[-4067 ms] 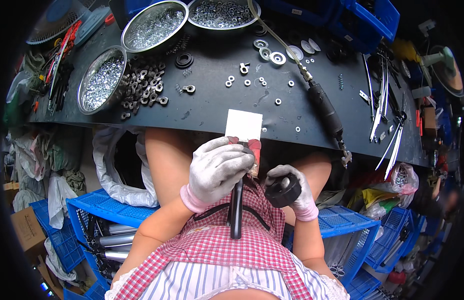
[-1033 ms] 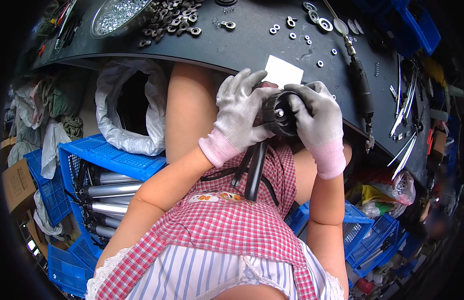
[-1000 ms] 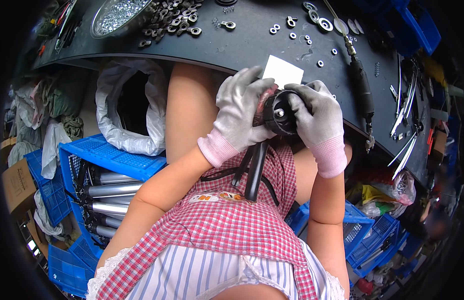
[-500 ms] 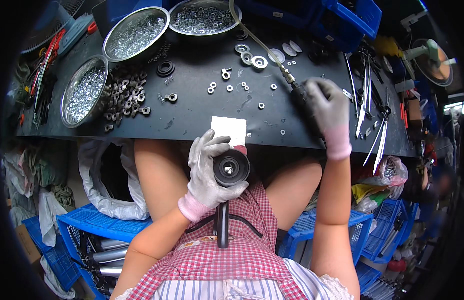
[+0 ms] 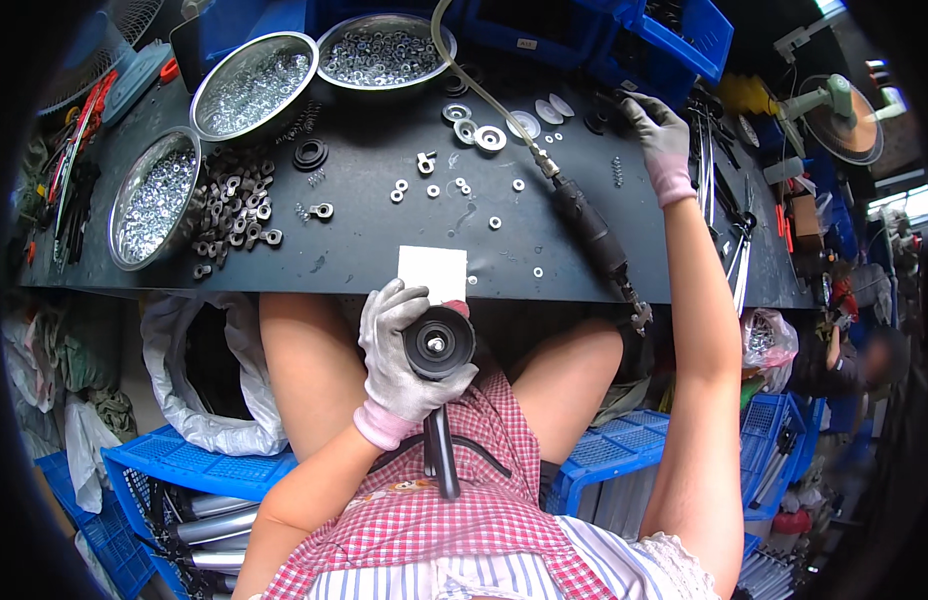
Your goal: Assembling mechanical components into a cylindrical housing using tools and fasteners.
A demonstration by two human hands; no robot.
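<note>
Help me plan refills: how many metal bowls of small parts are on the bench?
3: a left bowl on the bench, a middle bowl farther back, and a right bowl beside the middle one. No others show, though dark picture edges could hide some.

Black round cup-shaped housing [image 5: 456, 343]: held in the left hand [image 5: 390, 362], open face toward the camera, stepped concentric interior, bright metal stud [image 5: 436, 344] at centre. Black tubular bar [image 5: 443, 458]: extends from beneath the housing toward six o'clock; its upper end is hidden. Dark round part [image 5: 597, 121]: on the bench [image 5: 364, 235], near the right hand [image 5: 660, 138], toward nine o'clock; fingertip contact cannot be determined.
</note>
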